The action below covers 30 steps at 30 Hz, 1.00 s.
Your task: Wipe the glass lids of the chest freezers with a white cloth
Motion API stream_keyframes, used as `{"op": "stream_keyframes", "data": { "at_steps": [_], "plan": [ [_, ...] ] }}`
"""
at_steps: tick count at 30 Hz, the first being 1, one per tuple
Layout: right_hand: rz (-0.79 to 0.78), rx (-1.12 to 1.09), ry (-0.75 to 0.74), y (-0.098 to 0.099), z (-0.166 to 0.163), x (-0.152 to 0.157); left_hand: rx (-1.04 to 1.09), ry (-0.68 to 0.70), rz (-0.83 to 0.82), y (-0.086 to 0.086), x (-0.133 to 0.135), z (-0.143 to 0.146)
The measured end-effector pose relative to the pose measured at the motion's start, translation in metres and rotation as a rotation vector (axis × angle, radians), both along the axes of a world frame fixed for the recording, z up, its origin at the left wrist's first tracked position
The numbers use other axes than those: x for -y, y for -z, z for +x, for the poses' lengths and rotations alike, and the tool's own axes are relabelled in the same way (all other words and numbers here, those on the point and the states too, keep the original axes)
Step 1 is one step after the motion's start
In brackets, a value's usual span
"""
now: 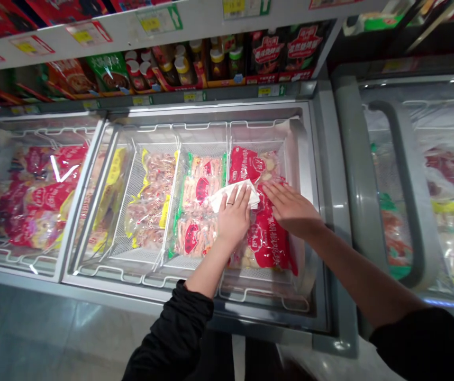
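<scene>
My left hand (234, 214), with a ring on one finger, lies with its fingers stretched out flat over a folded white cloth or tissue (253, 197). To its right my right hand (292, 208) is flat, fingers extended and thumb side partly hidden, holding nothing. Both hands are above the right part of a chest freezer (322, 174); whether they rest on a glass lid or on the packs, I cannot tell. Beneath them are red bags of frozen food (269, 238) and clear packs with green edges (197, 233).
White wire dividers (171, 211) split the freezer, with yellow-edged packs (151, 196) farther left. A metal frame bar (84, 206) crosses it. Shelves with jars (183, 69), pouches and price tags (159, 21) overhang the back. Another freezer with a curved grey handle (413, 196) adjoins on the right.
</scene>
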State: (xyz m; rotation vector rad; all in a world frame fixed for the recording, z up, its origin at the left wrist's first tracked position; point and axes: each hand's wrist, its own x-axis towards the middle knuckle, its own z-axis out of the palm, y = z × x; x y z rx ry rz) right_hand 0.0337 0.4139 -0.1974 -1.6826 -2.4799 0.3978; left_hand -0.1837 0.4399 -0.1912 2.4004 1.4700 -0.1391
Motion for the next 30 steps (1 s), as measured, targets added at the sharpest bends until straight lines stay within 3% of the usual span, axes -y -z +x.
{"op": "stream_keyframes", "data": {
  "at_steps": [5, 7, 11, 14, 16, 19, 23, 27, 30],
  "plan": [
    [-0.026, -0.001, 0.024, 0.002, 0.003, -0.001, 0.054, 0.089, -0.013, 0.004, -0.034, 0.002],
    [-0.042, 0.016, 0.026, 0.0, 0.005, 0.0, 0.053, 0.049, -0.008, 0.005, -0.048, -0.01],
    [-0.009, 0.031, 0.105, -0.004, -0.003, 0.005, 0.041, -0.027, 0.009, 0.003, -0.033, -0.04],
    [0.021, 0.005, 0.254, -0.002, -0.032, 0.008, 0.051, 0.007, 0.028, 0.003, -0.008, -0.047],
    [0.011, -0.024, 0.342, 0.005, -0.062, 0.009, 0.062, 0.039, 0.032, 0.005, -0.006, -0.045],
    [0.013, -0.073, 0.462, 0.02, -0.107, 0.008, 0.077, 0.074, 0.02, 0.007, -0.03, -0.046],
    [0.035, -0.126, 0.518, 0.038, -0.145, 0.009, 0.067, -0.015, 0.027, 0.009, -0.06, -0.071],
    [0.069, -0.106, 0.498, 0.04, -0.159, 0.012, 0.043, -0.04, 0.034, 0.005, -0.038, -0.103],
    [0.096, -0.098, 0.499, 0.037, -0.162, 0.014, 0.027, -0.007, 0.016, 0.001, -0.018, -0.109]
  ]
}}
